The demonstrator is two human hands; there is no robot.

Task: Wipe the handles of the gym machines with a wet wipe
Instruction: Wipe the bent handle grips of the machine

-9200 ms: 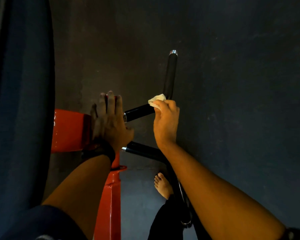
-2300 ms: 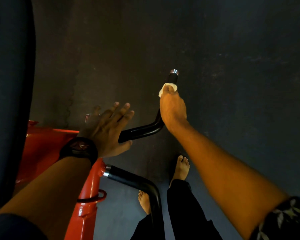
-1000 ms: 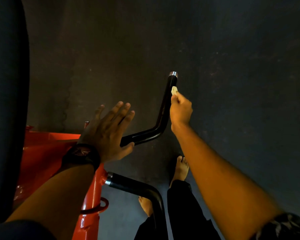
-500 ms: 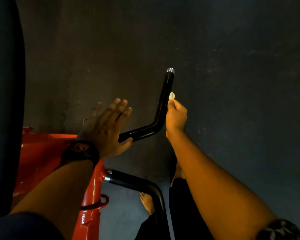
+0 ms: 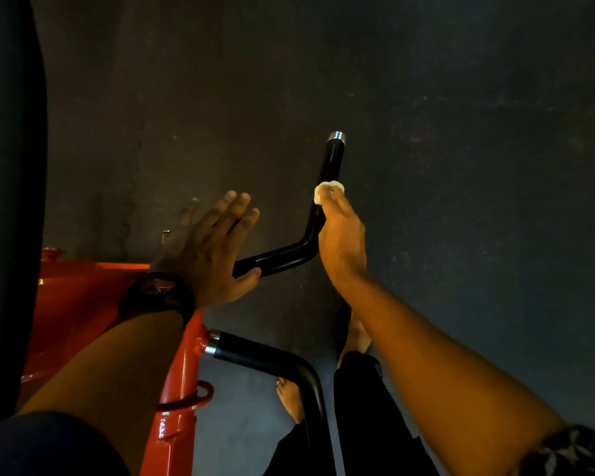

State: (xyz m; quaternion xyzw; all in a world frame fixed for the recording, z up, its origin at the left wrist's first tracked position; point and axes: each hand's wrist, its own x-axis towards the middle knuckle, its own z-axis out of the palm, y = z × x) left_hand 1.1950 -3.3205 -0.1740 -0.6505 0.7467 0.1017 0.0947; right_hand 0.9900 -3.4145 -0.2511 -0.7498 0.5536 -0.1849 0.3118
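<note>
The right hand [image 5: 342, 242] is pinching the wet wipe [image 5: 327, 191] in a closed grip, pressing it against the upper handle [image 5: 332, 163] midway up its upright section. The left hand [image 5: 203, 252], grip open and flat, is bracing the handle's base. Wiping appears to be in progress; the lower handle [image 5: 265, 360] is likely awaiting treatment.

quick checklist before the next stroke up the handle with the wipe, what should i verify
1. Grip: the wet wipe is pinched in the right hand: ok.
2. Contact: the wipe lies against the upper handle, on its upright stretch: ok.
3. Path: the bar is bare from the wipe up to the metal end cap: ok.
4. Support: the left hand is open, thumb at the handle's lower stretch: ok.
5. Wipe wet enough: cannot tell.
6. The lower handle already wiped: cannot tell.
</note>
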